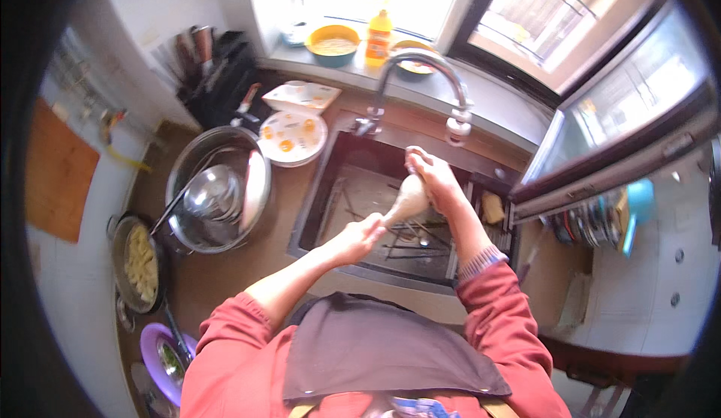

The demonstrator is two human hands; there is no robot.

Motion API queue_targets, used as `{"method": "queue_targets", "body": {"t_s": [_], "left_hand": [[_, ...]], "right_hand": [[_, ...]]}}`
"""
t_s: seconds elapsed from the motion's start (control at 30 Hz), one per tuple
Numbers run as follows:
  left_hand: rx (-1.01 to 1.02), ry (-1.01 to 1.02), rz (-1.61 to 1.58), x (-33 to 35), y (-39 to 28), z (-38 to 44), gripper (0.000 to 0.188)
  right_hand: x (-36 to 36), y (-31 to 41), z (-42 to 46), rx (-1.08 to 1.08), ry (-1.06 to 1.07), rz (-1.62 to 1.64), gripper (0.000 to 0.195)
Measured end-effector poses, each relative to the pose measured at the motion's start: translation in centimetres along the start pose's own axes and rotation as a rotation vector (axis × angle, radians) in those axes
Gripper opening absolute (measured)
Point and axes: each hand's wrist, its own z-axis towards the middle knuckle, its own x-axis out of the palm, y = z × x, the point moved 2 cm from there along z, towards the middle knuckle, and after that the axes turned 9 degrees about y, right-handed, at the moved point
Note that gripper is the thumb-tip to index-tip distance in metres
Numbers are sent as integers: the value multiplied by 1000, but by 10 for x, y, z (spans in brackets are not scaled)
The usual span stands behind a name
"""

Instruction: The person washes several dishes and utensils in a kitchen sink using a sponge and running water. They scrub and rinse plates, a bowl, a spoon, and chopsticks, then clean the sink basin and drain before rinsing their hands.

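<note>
A pale spoon-shaped utensil [409, 195] spans the gap between my two hands over the sink [313, 215]. Its narrow end is gripped in my left hand [358, 239]. At the broad end, my right hand [435, 177] is wrapped against the far side, its fingers partly hidden. Chopsticks [414, 245] and other thin utensils lie scattered in the sink below. The curved faucet [425, 57] arches above the far edge, its white-tipped spout [458, 128] just beyond my right hand. I cannot tell whether water is running.
Left of the sink are a large metal pot [176, 215] holding a metal bowl, patterned dishes [293, 139], a pan of pale food [141, 263] and a purple basin [149, 342]. A yellow sponge [492, 208] lies at right. An open window sash [619, 136] juts in. A yellow bottle [378, 38] stands on the sill.
</note>
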Motion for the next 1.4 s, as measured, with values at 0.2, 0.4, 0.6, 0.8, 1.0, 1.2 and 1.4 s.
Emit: {"method": "queue_targets", "body": {"t_s": [0.2, 0.4, 0.6, 0.8, 1.0, 1.2, 1.4], "left_hand": [[-26, -42, 146, 8, 11, 17, 27], [49, -111, 2, 18, 12, -29, 18], [75, -395, -124, 2, 8, -51, 17], [-184, -721, -79, -102, -32, -118, 17], [-569, -838, 345, -188, 49, -182, 22], [-111, -1006, 552, -158, 4, -107, 25], [61, -413, 288, -47, 68, 44, 15]], "right_hand": [[70, -6, -55, -401, -176, -1242, 20], [37, -14, -30, 212, 0, 226, 17], [76, -32, -20, 287, -31, 994, 27], [71, -70, -42, 497, -107, 1073, 36], [22, -130, -97, 608, -216, 1012, 32], [0, -158, -137, 699, -384, 1041, 31], [-12, -179, -140, 785, -456, 1036, 28]]}}
